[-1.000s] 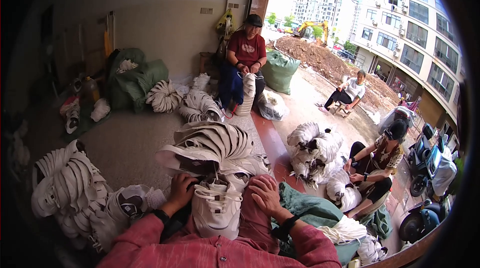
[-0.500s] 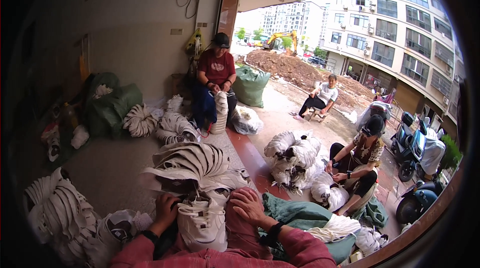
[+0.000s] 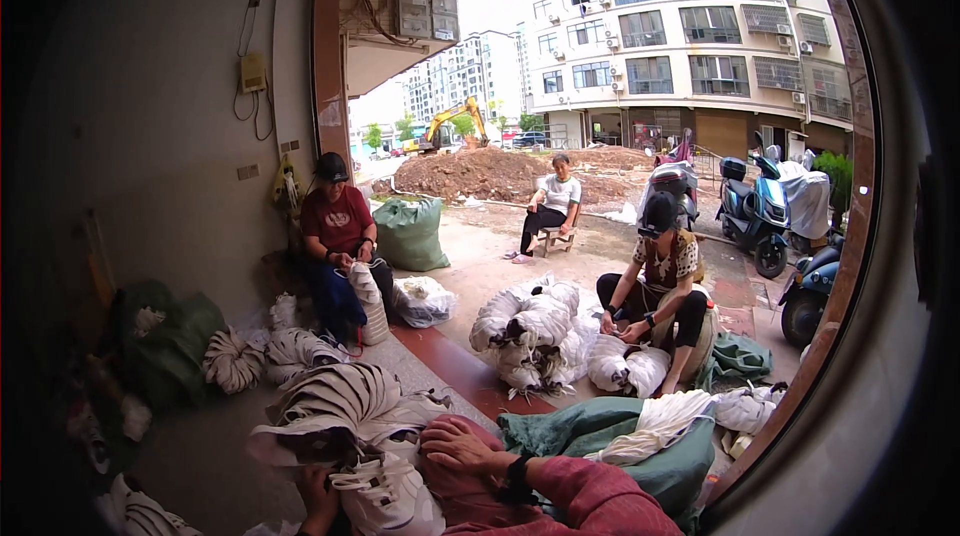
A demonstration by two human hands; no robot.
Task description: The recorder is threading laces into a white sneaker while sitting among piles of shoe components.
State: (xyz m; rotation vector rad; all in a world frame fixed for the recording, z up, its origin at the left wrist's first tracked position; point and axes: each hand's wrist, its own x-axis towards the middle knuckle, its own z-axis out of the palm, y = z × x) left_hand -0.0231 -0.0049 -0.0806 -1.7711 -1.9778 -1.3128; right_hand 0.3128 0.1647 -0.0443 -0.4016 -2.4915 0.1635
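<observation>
My right hand (image 3: 462, 448) lies flat on my raised knee in dark red trousers, fingers stretched out and holding nothing. Low in the picture, my left hand (image 3: 318, 494) is in shadow beside a white lace-up shoe upper (image 3: 388, 498); its fingers are mostly hidden, and I cannot tell whether it grips anything. The white upper stands in my lap between the two hands, its laces showing. Just beyond it, a fanned stack of pale shoe uppers (image 3: 335, 398) lies on its side.
Green sacks, one with white laces (image 3: 660, 428) on it, lie at my right. White bundles (image 3: 535, 328) are piled ahead. One person (image 3: 660, 286) works on the right, another (image 3: 340, 226) by the wall; a third sits outside. Scooters (image 3: 755, 201) stand at right.
My view has swung up and to the right, so everything sits further left and lower. My right hand stays on the knee; my left hand shows less at the lower edge.
</observation>
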